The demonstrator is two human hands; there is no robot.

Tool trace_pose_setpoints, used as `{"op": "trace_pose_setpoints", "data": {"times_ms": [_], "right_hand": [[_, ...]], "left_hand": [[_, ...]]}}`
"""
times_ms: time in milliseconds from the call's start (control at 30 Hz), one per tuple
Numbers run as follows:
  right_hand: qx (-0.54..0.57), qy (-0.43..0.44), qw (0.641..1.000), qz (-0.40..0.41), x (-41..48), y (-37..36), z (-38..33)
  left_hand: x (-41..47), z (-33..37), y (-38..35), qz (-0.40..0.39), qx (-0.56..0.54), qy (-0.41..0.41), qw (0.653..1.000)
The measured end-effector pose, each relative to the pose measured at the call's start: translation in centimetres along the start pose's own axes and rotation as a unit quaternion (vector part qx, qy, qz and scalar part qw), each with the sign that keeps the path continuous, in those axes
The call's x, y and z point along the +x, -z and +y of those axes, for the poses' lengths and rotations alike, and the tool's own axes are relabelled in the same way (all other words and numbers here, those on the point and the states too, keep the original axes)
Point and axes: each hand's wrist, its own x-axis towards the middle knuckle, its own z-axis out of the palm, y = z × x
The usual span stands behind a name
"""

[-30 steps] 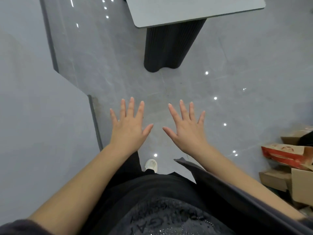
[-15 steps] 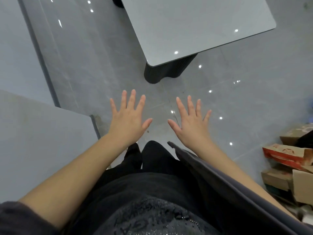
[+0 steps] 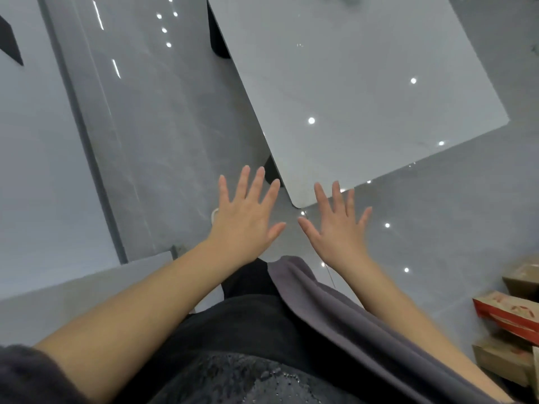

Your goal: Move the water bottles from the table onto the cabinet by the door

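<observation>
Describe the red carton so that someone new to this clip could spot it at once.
Follow the glossy grey floor to the picture's right edge, well to the right of the right hand, where brown cartons are piled. The red carton lies in the middle of that pile; it alone has a bright red side, while those above and below it are plain brown.

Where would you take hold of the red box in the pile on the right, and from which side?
Probably by its two long edges, coming from the left, its open side. The red box lies flat on a brown box, and its right end runs out of frame. The left hand and right hand are open.
</observation>
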Motion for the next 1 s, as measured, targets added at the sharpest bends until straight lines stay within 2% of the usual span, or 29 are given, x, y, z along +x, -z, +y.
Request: {"op": "trace_pose_setpoints", "data": {"times_ms": [267,567,800,1000], "right_hand": [[0.0,-0.054,0.998,-0.024,10.3,5.6,-5.9],[0.015,-0.128,0.991,-0.022,16.7,10.3,-11.6],[0.067,-0.219,0.973,0.002,20.6,12.8,-16.4],[0.121,-0.288,0.95,0.017,24.1,14.9,-18.0]], "left_hand": [[9.6,-7.8,5.7,-0.017,0.02,-0.061,0.998],[16.4,-14.7,10.1,-0.041,0.006,-0.129,0.991],[23.0,-19.9,14.5,-0.053,0.061,-0.248,0.965],[30.2,-22.1,17.2,-0.068,0.081,-0.275,0.956]]}}
